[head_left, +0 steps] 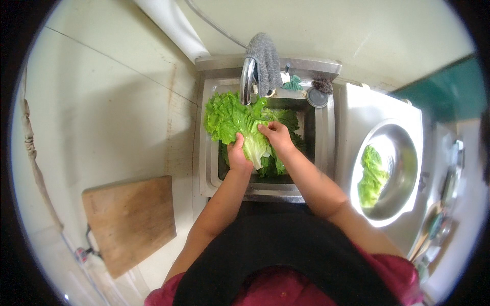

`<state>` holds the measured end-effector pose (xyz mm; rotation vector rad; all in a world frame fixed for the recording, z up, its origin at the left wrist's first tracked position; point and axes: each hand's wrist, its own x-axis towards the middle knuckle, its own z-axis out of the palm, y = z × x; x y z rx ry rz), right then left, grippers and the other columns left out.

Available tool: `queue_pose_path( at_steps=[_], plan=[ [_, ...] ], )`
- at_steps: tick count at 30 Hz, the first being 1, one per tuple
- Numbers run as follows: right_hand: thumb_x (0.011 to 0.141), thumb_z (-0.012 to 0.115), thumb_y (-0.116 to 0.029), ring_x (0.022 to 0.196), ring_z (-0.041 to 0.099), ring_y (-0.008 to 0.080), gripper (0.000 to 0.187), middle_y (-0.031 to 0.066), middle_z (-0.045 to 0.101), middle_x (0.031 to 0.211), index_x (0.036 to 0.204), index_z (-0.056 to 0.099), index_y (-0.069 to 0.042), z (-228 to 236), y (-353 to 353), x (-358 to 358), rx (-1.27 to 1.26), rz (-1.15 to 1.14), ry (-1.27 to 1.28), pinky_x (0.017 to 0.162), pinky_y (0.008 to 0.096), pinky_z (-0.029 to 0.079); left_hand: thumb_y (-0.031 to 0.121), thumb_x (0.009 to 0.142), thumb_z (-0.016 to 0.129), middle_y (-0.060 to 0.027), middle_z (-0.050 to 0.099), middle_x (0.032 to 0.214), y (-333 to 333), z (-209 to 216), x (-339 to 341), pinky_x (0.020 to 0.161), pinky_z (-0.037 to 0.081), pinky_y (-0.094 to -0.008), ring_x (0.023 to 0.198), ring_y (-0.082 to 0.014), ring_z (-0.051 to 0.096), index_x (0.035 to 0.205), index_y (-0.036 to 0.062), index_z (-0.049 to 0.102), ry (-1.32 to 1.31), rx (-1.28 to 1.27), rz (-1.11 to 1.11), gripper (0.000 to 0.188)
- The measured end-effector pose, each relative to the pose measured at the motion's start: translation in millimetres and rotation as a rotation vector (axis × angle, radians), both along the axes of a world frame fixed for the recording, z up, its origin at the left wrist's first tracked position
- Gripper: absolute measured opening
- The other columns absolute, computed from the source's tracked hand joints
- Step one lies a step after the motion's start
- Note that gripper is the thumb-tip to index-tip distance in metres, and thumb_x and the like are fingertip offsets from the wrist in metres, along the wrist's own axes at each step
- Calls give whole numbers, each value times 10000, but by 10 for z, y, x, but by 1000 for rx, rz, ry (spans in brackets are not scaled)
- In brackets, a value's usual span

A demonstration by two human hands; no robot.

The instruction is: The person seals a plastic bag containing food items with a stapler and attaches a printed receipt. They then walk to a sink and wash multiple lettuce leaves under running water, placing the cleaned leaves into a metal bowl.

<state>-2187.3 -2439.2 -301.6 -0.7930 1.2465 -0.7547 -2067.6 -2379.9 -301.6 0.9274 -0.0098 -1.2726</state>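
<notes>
Green leaf lettuce (227, 120) gripped at base by left hand (239, 155), pinched by right hand (277, 135), over sink (325, 143) at 12 o'clock; one portion (373, 178) already placed in steel basin (404, 173), 3 o'clock; sink leaves (270, 169) apparently left.

And we're scanning the whole view now: no words, no numbers, no signs that can be read anywhere. Over by the tap (247, 81), a small white piece (285, 77), too small to tell whether it carries any print. Down on the dark red shirt (270, 286), a tiny pale speck, nothing legible there either.
</notes>
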Motion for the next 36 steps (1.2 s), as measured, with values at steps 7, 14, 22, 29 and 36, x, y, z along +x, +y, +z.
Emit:
queue_pose_path(
  at_steps=[7,14,22,29,36],
  plan=[
    [815,717,-70,764,518,150,236,39,533,836,950,526,-38,-242,252,8,-77,-265,-54,714,299,452,153,963,539,-122,567,1227,-6,-19,39,874,507,-457,1058,-299,590,1313,61,434,131,36,-43,377],
    [805,753,-294,1209,468,347,743,240,439,1319,1349,381,49,-38,339,-8,-456,101,307,1028,380,397,89,945,529,-127,594,1188,16,0,61,858,491,-374,1048,-241,596,1316,21,443,-1057,180,-405,387],
    [808,755,-303,1048,576,315,726,260,539,1196,1237,392,157,-233,229,-29,341,-183,-370,877,391,489,105,783,619,-183,415,1394,360,396,-144,1000,397,-476,1206,-415,443,1334,19,436,-1891,-206,-872,587],
    [823,734,-165,947,627,229,372,139,655,1024,1109,605,35,-275,224,-270,287,65,-160,790,367,514,96,859,618,-122,410,1439,808,539,249,1014,419,-405,1291,-309,438,1276,95,541,-1527,-124,-849,425],
    [798,751,-172,861,629,214,390,122,674,1004,1100,625,40,208,88,-174,135,285,74,792,343,495,8,891,546,-116,504,1345,1120,324,669,945,451,-339,1207,-273,517,1232,77,563,-1365,-72,-549,348]
  ],
)
